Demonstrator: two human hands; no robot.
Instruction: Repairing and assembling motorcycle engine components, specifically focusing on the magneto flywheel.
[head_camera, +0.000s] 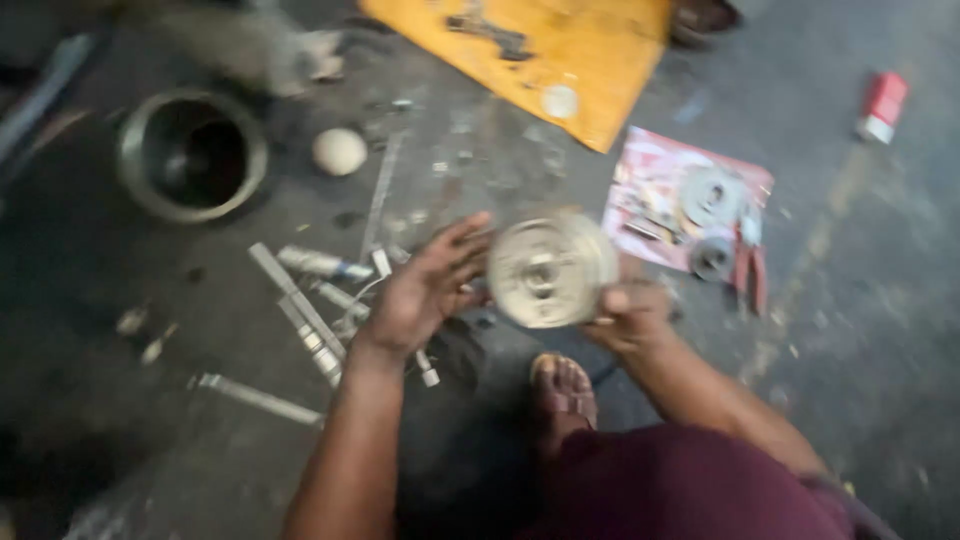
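Between two hands, one round grey metal disc (551, 270) (ribbed, hubbed centre) sits mid-scene above a dark floor (880, 330). Right hand (630, 315) grips its right rim; left hand (430, 290), fingers spread, touches its left edge. Far left, one dark metal cylinder (192, 152); near left, several metal bars (300, 310).

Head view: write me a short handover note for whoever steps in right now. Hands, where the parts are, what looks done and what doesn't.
Right hand: grips the round grey metal disc at its lower right edge, held up over the floor.
Left hand: open, fingers spread beside the disc's left edge; contact unclear through blur.
Parts: long metal rods and tubes on the floor to the left, dark metal pot far left, smaller round parts and red-handled pliers on a pink sheet to the right.
Done: disc is off the floor, in hand.
Left: disc not fitted to anything; other parts lie loose.
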